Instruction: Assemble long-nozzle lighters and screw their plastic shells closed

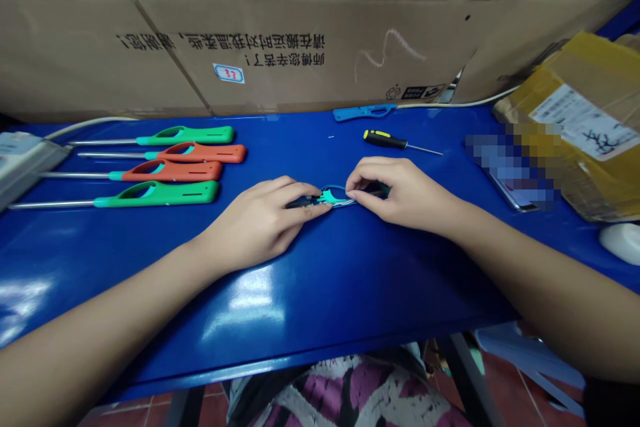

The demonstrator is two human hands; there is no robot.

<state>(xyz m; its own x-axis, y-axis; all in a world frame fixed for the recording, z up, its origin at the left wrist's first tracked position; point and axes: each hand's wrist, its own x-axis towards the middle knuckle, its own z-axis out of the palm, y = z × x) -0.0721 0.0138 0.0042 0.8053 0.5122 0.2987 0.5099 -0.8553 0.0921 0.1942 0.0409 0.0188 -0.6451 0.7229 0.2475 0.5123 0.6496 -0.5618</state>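
Observation:
An opened blue long-reach lighter (343,188), with its turquoise trigger (328,197) and thin inner parts showing, lies on the table between my hands. My left hand (263,219) is closed around its front end, thumb and fingers on either side. From the other side my right hand (400,188) bends over the handle, thumb and forefinger pinched together beside the trigger. Whatever small part sits in that pinch is hidden. Behind the hands lies a loose blue half-shell (363,113), and nearer is a black-and-yellow screwdriver (385,139).
Several green and orange long-reach lighters (165,193) lie in a row at the left, near a grey-white power strip (25,163). A large cardboard box (280,90) stands along the back. At the right are a blurred-out phone (510,177), a yellow-taped box (565,80) and a white object (620,242).

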